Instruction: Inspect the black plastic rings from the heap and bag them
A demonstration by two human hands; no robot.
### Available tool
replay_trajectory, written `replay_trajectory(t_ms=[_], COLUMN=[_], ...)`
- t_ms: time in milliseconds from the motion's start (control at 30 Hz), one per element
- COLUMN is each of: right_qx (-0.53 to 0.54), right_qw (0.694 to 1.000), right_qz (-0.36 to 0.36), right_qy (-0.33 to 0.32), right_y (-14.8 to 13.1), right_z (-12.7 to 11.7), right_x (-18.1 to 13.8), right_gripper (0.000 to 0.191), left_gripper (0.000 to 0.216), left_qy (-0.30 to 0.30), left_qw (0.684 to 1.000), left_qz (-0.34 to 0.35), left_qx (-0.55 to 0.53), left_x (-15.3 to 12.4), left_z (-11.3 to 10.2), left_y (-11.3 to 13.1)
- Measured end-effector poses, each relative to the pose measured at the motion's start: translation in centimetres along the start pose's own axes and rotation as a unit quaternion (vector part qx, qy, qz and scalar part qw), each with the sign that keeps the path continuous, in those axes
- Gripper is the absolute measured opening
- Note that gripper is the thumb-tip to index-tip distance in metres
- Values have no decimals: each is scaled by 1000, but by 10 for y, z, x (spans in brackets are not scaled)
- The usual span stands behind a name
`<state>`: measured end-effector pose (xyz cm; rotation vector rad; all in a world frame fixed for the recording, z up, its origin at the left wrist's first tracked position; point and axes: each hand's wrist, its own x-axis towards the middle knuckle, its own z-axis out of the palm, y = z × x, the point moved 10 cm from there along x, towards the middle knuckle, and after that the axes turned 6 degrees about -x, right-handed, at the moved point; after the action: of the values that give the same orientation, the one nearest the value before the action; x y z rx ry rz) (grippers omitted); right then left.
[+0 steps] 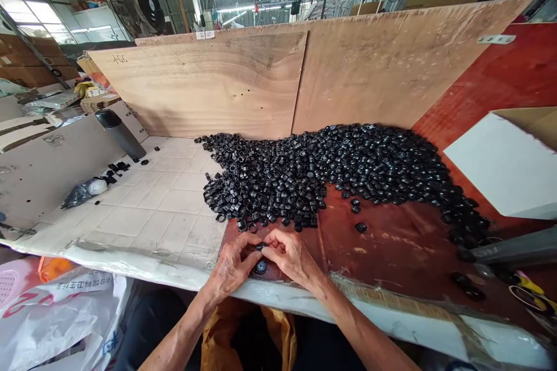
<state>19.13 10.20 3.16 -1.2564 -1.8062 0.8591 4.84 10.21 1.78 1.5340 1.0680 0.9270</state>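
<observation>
A big heap of small black plastic rings and caps (331, 171) spreads across the bench in front of me. My left hand (232, 264) and my right hand (289, 255) meet at the front edge, fingertips pinched together on one small black part (260, 247). A round black cap (261, 267) sits just below, between both hands and against my left palm. A few loose black pieces (360, 226) lie between the heap and my hands.
Plywood boards (261, 81) wall the back of the bench. A dark cylindrical flask (119, 133) and a black bag (82, 191) lie at left on the tiled surface (143, 208). A white box (505, 162) sits right. Plastic sacks (56, 313) hang below left.
</observation>
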Motion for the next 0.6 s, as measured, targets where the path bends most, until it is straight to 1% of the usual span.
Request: replay_trajectory(t_ms=[33, 67, 100, 167, 233, 333, 400, 500, 600], right_qx=[-21, -49, -83, -163, -239, -290, -294, -288, -250], right_qw=[1000, 998, 994, 981, 965, 952, 951, 951, 958], right_qz=[-8, -22, -38, -69, -81, -78, -73, -82, -110], right_qy=[14, 36, 59, 82, 74, 60, 67, 75, 85], right_y=[1, 1, 1, 2, 7, 12, 12, 8, 0], right_z=[-2, -5, -7, -5, 3, 10, 8, 7, 4], right_x=[1, 2, 3, 6, 9, 12, 11, 10, 6], right_gripper=[4, 5, 13, 34, 44, 41, 35, 26, 26], left_gripper=[21, 23, 25, 24, 23, 14, 12, 14, 12], left_qy=[-8, 0, 23, 96, 143, 159, 160, 148, 146], left_qw=[999, 998, 997, 992, 980, 957, 948, 946, 951], left_qz=[-33, -60, -75, -63, -26, 22, 44, 70, 73], left_qx=[-7, -9, 0, 54, 138, 241, 272, 281, 264], left_x=[1, 3, 5, 10, 15, 17, 15, 10, 7], left_z=[2, 1, -3, -15, -22, -19, -15, -9, -8], left_y=[-6, -12, -16, -17, -12, -4, 0, 4, 5])
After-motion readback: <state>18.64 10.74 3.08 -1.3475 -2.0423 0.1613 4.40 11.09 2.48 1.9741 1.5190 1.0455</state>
